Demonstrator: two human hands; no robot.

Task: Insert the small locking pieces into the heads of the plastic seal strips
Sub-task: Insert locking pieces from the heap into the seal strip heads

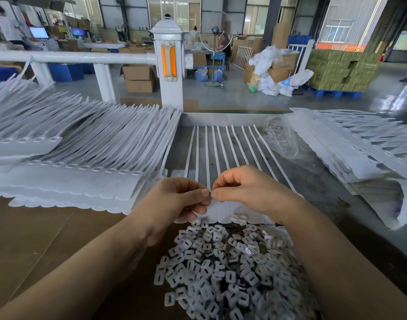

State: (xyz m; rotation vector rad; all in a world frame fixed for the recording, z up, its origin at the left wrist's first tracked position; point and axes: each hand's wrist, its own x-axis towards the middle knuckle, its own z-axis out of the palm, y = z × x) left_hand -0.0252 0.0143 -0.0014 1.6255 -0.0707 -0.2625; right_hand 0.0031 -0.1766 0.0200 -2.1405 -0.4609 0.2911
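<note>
A small locking piece (209, 195) sits at the centre of the frame, pinched between the fingertips of both hands, just above the heads of a row of seal strips (223, 148). It looks dark and metallic, but it is too small to make out in detail. The left hand (174, 199) holds it with thumb and forefinger curled in from the left; the right hand (248, 192) pinches it from the right, its other fingers curled under. The joined row of white strips lies flat on the tabletop (324, 188), its tails fanning toward the upper centre and its broad heads hidden partly under the hands.

Below the hands, in the lower centre, lies a loose pile of locking pieces (221, 269), whitish squares each with a slot, spread over brown cardboard (47, 239) that covers the lower left.

At the left a deep stack of strip rows (77, 162) rests with tails pointing to the upper left. At the right another stack of strips (359, 148) lies beside crumpled clear plastic wrap (281, 139).

Beyond the tabletop stand a white railing post (169, 65) with orange reflectors, cardboard boxes (139, 78), a pedestal fan (215, 33) and stacked green cartons (341, 70) on a blue pallet.
</note>
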